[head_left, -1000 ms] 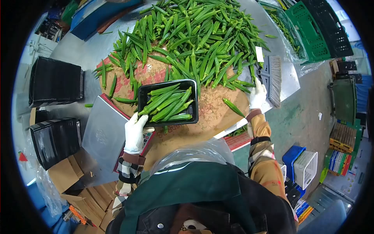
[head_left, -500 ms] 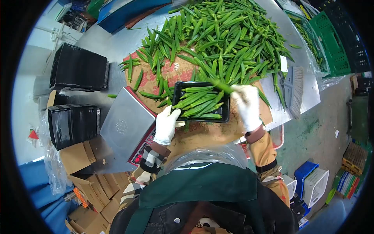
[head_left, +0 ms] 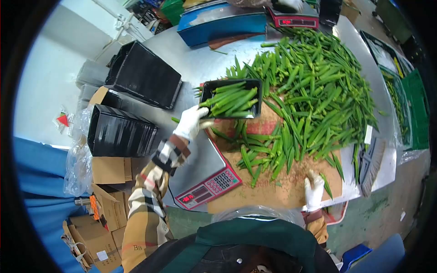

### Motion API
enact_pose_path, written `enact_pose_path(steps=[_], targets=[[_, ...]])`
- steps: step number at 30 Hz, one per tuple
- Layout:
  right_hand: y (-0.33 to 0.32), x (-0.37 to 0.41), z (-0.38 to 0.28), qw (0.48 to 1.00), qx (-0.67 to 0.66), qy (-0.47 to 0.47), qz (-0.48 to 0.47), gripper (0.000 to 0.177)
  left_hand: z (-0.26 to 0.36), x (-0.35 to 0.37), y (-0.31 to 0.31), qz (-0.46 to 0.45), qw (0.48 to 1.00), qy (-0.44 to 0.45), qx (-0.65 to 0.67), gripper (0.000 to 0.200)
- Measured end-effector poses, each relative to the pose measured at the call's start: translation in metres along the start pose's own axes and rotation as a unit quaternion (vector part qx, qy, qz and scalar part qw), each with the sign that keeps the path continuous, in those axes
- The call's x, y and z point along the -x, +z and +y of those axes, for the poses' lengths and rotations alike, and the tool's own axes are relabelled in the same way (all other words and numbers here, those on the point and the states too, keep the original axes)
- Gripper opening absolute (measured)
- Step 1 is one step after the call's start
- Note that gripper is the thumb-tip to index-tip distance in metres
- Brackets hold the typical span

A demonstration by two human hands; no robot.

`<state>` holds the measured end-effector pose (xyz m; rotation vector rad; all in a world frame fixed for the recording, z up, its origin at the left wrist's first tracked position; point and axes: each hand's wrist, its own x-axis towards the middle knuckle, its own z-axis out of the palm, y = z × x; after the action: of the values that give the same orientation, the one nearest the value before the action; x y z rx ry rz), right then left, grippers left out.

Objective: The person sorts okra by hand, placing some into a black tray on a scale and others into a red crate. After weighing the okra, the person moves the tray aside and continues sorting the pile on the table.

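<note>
My left hand [head_left: 192,122], in a white glove, grips the lower left corner of a black tray [head_left: 258,98]. Several okra pods [head_left: 232,99] lie side by side in the tray, which is held up above the upper part of the scale [head_left: 198,164]. My right hand [head_left: 314,190], also gloved in white, rests low over the brown cardboard [head_left: 291,182] near the table's front edge. Its fingers are slightly curled, and one okra pod [head_left: 327,185] lies right beside it. A big heap of okra [head_left: 314,86] spreads behind and between the hands.
Stacks of black trays [head_left: 145,75] stand at the left, above cardboard boxes [head_left: 98,241]. A grey brush [head_left: 373,166] lies at the table's right edge. At the back are a blue container [head_left: 223,27], a second red scale [head_left: 296,21] and another person's gloved hand [head_left: 291,4].
My left hand has lifted the tray up and leftward, over the scale. My right hand has moved down away from the tray, and the pod it held is no longer over the tray. The view has shifted.
</note>
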<state>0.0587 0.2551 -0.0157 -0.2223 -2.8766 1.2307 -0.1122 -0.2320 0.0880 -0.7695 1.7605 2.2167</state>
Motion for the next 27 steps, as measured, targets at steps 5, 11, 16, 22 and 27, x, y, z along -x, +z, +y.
enact_pose_path(steps=[5,11,16,22,27], targets=[[0.019,0.019,0.001,0.997,0.039,-0.011,-0.064,0.040,0.016,-0.150,-0.058,0.061,0.988,0.016,0.141,0.026],[0.020,0.011,0.005,0.999,-0.006,0.008,-0.046,0.042,0.028,-0.224,-0.077,0.076,0.974,0.078,0.197,0.023],[0.015,-0.002,0.012,0.998,-0.060,0.016,-0.029,0.039,0.044,-0.158,-0.074,0.038,0.985,0.163,0.048,0.026],[0.019,-0.006,0.005,0.994,-0.097,0.017,-0.040,0.036,0.093,0.042,-0.085,0.319,0.761,0.480,-0.297,0.021],[0.018,-0.001,-0.013,0.997,-0.016,-0.048,-0.064,0.034,0.135,0.163,-0.186,0.609,0.359,0.444,-0.550,0.025]])
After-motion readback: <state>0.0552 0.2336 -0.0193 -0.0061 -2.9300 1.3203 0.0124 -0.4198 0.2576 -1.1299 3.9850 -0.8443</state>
